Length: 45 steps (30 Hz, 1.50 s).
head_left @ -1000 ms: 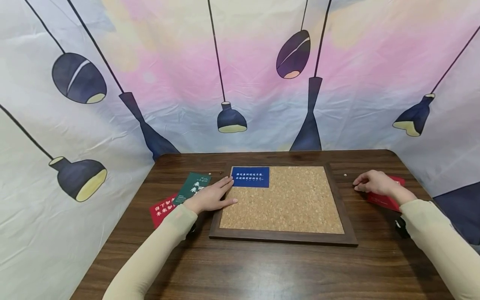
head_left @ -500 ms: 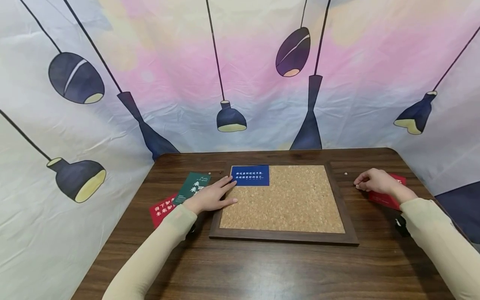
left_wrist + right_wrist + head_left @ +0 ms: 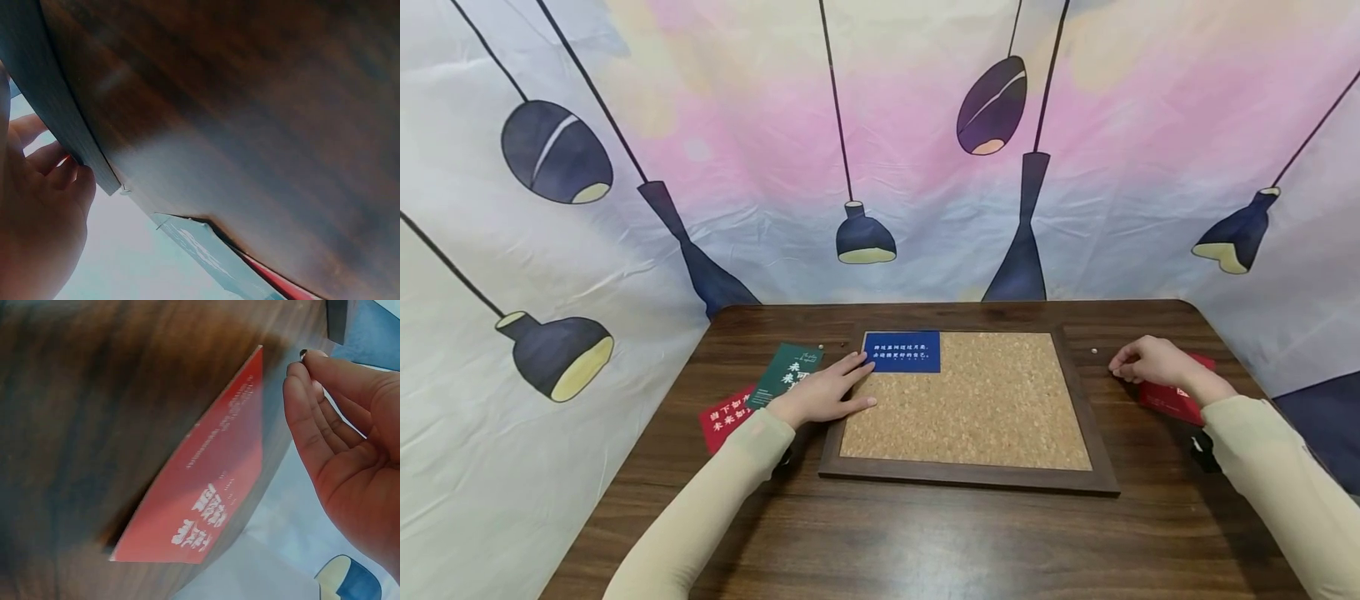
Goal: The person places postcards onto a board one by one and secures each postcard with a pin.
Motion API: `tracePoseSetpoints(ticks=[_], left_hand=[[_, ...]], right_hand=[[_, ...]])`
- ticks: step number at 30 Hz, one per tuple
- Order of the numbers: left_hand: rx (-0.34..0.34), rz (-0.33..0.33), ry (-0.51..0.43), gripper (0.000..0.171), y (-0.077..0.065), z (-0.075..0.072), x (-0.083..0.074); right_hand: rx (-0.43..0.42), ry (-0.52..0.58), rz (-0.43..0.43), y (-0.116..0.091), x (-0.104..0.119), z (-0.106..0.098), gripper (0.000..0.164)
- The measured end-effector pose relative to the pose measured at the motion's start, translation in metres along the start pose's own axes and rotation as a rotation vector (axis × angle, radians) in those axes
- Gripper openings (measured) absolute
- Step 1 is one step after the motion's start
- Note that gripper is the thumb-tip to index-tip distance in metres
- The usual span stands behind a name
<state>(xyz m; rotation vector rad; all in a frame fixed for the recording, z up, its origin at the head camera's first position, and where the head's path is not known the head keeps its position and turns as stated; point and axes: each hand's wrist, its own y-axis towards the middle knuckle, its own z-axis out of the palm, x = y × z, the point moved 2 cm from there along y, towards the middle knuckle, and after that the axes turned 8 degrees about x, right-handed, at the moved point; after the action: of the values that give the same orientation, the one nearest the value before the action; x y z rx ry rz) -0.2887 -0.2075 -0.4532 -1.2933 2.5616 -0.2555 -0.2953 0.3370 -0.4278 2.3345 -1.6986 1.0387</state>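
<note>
My left hand [image 3: 823, 392] lies with fingers spread over the left side of a wood-framed cork board [image 3: 985, 417]. Its fingertips are at the left edge of a blue card [image 3: 910, 360], which lies in the board's upper left corner. In the left wrist view, the fingers reach over the dark frame [image 3: 62, 112]. Off to the right, my right hand [image 3: 1153, 364] pinches a small shiny thumbtack [image 3: 304, 354] between thumb and index finger, low over the table. Under that hand and wrist is a red card [image 3: 1168, 404] with white writing, partly hidden.
Left of the board, a green card [image 3: 782, 371] overlaps another red card [image 3: 726, 421], both partly covered by the left hand and sleeve. Small tacks lie on the table: one [image 3: 1094, 351] beside the right hand, others near the board's upper left corner. A printed cloth [image 3: 925, 275] hangs behind.
Both hands stay almost where they were. The right fingertips shift slightly around the thumbtack. The head view sways a little.
</note>
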Motion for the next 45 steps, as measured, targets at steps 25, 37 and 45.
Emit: tracePoseSetpoints(ticks=[25, 37, 45], left_hand=[[-0.015, 0.030, -0.037, 0.073, -0.003, -0.003, -0.003], [0.010, 0.014, -0.032, 0.074, -0.003, -0.005, -0.002], [0.000, 0.012, -0.030, 0.074, -0.004, -0.004, -0.004]], right_hand=[[-0.034, 0.021, -0.111, 0.064, 0.070, -0.012, 0.022], [0.002, 0.052, -0.193, 0.112, 0.116, 0.004, 0.026], [0.033, 0.151, -0.240, 0.136, 0.142, 0.019, 0.028]])
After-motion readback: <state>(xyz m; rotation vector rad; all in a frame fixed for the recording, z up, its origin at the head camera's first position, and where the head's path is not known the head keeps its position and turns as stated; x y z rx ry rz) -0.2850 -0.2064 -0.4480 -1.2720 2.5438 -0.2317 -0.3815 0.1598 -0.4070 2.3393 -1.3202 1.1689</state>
